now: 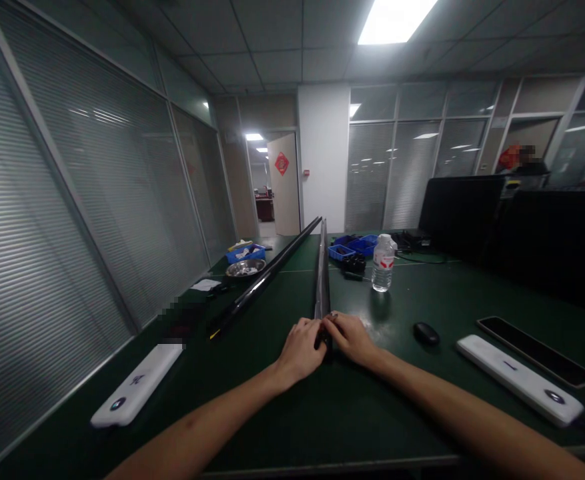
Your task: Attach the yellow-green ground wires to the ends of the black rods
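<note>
Both hands meet at the near end of a long dark bar that runs away from me across the green table. My left hand has its fingers curled over the bar's left side. On the right side, my right hand pinches the same end, its fingertips against those of the left. Any small part between the fingertips is hidden. A second long black bar with a glossy face and a yellow mark at its near tip lies slantwise to the left, apart from both hands.
A metal bowl and blue tray stand left of the bars. Right of them are blue bins, a water bottle, a mouse, a keyboard and monitors. White devices lie at both sides.
</note>
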{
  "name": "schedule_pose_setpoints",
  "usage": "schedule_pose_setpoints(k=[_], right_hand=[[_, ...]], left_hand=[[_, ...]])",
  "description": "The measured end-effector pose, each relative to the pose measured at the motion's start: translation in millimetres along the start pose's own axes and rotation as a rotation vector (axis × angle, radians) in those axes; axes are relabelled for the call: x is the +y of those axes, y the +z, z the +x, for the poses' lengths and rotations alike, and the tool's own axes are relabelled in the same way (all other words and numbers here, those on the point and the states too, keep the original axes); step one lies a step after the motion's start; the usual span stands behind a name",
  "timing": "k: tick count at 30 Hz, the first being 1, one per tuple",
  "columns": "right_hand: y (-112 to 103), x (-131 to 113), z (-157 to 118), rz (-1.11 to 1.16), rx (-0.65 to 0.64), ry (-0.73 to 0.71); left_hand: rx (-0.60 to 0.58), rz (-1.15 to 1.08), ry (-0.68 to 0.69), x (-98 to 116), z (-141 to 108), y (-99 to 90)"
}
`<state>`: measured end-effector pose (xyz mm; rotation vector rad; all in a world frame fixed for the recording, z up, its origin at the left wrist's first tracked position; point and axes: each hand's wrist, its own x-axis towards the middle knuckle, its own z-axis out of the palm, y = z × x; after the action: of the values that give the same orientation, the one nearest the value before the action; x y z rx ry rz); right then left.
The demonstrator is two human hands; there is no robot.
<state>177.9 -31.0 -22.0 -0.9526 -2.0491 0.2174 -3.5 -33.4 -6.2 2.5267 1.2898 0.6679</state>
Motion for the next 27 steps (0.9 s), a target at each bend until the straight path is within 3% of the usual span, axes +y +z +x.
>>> schedule_pose_setpoints(k=[7, 14, 18, 23, 27], right_hand=[[0, 0, 0, 0.069, 0.037, 0.003], [1, 0, 2, 0.121, 0.021, 0.003], [2, 1, 6, 0.111, 0.026, 0.025], [5, 6, 10, 0.157, 0.034, 0.04], [6, 6, 12, 0.185, 0.035, 0.027]], left_hand=[[-0.083, -0.011, -0.095, 2, 5, -11.5], [-0.355, 0.137, -0.079, 5, 34, -36.3], [-0.385, 0.249, -0.109, 7, 53, -39.6], [-0.424, 0.175, -0.076, -3, 55, -34.3], [-0.329, 0.153, -0.046, -15, 49, -25.0]])
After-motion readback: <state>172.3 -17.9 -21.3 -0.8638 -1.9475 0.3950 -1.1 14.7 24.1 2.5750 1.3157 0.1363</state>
